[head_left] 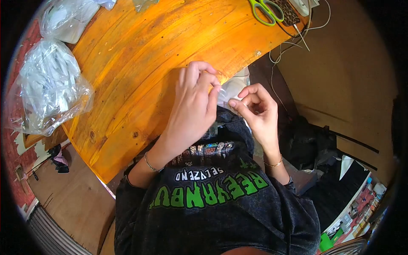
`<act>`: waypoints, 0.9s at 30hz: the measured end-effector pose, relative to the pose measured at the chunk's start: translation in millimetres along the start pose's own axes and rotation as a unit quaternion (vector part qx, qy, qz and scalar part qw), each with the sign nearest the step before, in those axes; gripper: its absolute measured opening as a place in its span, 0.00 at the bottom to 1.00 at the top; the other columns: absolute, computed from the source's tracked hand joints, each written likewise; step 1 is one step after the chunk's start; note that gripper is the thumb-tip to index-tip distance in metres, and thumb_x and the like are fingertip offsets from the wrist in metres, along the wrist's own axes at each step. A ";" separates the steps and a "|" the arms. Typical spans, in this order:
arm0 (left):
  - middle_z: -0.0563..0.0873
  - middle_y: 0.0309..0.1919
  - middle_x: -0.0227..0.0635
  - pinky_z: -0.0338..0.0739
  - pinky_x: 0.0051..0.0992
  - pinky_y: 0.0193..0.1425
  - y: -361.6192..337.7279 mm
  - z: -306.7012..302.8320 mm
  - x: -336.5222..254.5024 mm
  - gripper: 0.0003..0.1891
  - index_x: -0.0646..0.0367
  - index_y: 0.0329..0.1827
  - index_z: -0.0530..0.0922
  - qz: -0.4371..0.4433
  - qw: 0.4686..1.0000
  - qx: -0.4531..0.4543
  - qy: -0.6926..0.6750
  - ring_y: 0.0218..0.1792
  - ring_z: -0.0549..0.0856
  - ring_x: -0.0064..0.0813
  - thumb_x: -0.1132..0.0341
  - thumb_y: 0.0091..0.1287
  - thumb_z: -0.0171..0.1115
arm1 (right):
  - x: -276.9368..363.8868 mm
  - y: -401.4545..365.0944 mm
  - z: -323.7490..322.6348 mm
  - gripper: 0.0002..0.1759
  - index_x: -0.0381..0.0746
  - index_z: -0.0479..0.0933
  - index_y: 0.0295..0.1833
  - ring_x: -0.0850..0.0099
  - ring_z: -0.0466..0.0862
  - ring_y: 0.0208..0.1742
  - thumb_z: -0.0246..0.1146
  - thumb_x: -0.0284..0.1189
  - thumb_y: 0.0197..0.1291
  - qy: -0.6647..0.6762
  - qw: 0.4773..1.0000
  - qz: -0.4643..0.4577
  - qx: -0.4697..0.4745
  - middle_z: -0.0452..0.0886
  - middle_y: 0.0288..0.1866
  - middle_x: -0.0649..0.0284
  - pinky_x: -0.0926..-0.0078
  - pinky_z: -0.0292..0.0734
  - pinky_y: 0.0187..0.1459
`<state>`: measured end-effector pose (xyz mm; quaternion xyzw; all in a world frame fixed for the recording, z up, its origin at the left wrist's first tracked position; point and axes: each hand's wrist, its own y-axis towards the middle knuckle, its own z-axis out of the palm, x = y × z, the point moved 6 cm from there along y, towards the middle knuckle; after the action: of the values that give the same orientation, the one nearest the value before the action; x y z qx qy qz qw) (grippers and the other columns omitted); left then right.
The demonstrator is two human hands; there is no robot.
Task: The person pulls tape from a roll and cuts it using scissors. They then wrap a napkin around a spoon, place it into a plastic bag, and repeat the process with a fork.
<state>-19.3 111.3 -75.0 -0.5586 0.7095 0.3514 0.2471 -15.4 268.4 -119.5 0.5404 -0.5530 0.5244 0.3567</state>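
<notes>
I see the left hand (189, 104) and right hand (263, 114) curled close, probably for fine control, by whitish plastic (231, 88), grips unclear.

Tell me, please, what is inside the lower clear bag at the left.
The clear bag holds many white, strip-like pieces; what lies beneath the outer ones is hidden.

A glossy orange wooden table (127, 76) catches bright light above a brown floor (72, 191), beside a red surface (20, 178) with worn pale patches; ribbed grey material (53, 231) lines one corner, and small colorful clutter (363, 206) crowds the opposite one
</notes>
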 end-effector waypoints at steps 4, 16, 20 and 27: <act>0.72 0.45 0.38 0.62 0.34 0.53 1.2 0.8 11.0 0.03 0.61 0.33 0.73 -0.035 0.997 0.007 0.071 0.48 0.71 0.39 0.73 0.59 0.58 | 0.2 -4.4 2.7 0.09 0.38 0.76 0.33 0.89 0.60 0.15 0.69 0.26 0.47 -0.067 0.997 -0.033 -0.015 0.75 0.17 0.73 0.88 0.53 0.18; 0.73 0.40 0.36 0.64 0.36 0.46 3.6 4.8 18.5 0.03 0.62 0.33 0.74 -0.021 0.989 -0.038 0.144 0.45 0.72 0.37 0.73 0.58 0.58 | -11.9 -0.5 5.0 0.08 0.37 0.76 0.31 0.88 0.60 0.15 0.69 0.25 0.47 -0.058 0.998 -0.014 -0.037 0.75 0.18 0.71 0.86 0.54 0.17; 0.77 0.37 0.34 0.69 0.23 0.36 0.3 2.1 20.4 0.04 0.63 0.38 0.76 -0.091 0.990 -0.021 -0.109 0.34 0.76 0.24 0.73 0.62 0.57 | 5.1 -6.2 2.5 0.08 0.37 0.77 0.32 0.86 0.61 0.18 0.69 0.23 0.45 -0.062 0.993 -0.101 -0.019 0.75 0.21 0.71 0.85 0.56 0.20; 0.82 0.41 0.36 0.72 0.13 0.24 -17.0 7.5 19.2 0.13 0.66 0.52 0.75 -0.234 0.911 0.121 -0.318 0.26 0.77 0.15 0.72 0.66 0.56 | 9.8 -12.8 -9.3 0.10 0.37 0.76 0.34 0.83 0.64 0.26 0.69 0.20 0.45 0.066 0.985 -0.161 0.006 0.75 0.29 0.70 0.85 0.59 0.29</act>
<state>-8.1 103.0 -97.8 -0.5336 0.4795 0.3535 0.6004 -6.2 276.9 -105.8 0.5885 -0.4308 0.4978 0.4693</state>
